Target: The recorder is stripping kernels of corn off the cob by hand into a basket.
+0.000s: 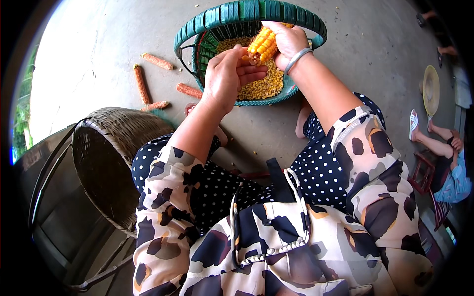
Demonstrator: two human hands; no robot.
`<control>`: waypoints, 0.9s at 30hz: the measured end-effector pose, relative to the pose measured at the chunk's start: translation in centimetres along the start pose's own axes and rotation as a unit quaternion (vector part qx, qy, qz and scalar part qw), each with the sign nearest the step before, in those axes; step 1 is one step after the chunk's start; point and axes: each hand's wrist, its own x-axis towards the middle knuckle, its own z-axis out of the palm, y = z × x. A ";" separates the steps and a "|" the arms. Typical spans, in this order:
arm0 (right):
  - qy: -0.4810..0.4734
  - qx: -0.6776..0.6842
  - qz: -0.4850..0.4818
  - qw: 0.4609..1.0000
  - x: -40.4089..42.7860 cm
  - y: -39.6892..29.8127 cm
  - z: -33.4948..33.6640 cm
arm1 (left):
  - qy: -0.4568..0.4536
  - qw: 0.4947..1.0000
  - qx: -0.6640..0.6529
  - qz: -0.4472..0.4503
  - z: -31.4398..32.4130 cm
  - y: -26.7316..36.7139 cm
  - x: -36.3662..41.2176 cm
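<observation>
My right hand [290,40] is closed round an ear of yellow corn [263,45], held tilted above a green woven basket [207,55]. Close to the ear's lower end, my left hand [227,72] has its palm turned up and its fingers partly spread. Its fingertips are near or against the kernels; actual contact is hard to tell. Loose corn kernels [264,87] cover the basket's bottom. The basket's thick green handle [251,11] arches beyond both hands. A grey bangle is on my right wrist.
Several bare corncobs [142,84] lie on the concrete floor [111,55] left of the basket. An empty brown wicker basket [122,125] lies tipped beside my left leg. At far right, a person [453,174] sits near a straw hat [431,90]. More feet show at upper right.
</observation>
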 end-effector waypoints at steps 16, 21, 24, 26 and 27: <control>-0.015 0.078 0.054 0.995 1.3 0.4 -0.1 | 0.038 0.997 -0.063 0.013 -0.1 -0.7 0.0; -0.012 0.074 0.023 0.997 0.3 -0.1 -0.1 | 0.028 0.992 -0.125 -0.022 -0.3 -0.6 0.6; -0.013 0.043 -0.012 0.999 -0.2 0.2 0.7 | 0.028 0.999 -0.042 -0.002 -0.6 -0.8 0.5; -0.025 0.042 -0.011 0.999 -0.1 0.7 0.8 | 0.053 0.981 0.173 0.076 -0.5 -1.3 0.5; -0.030 0.038 -0.015 0.999 0.0 0.8 0.5 | 0.049 0.981 0.171 0.075 -0.4 -1.4 0.7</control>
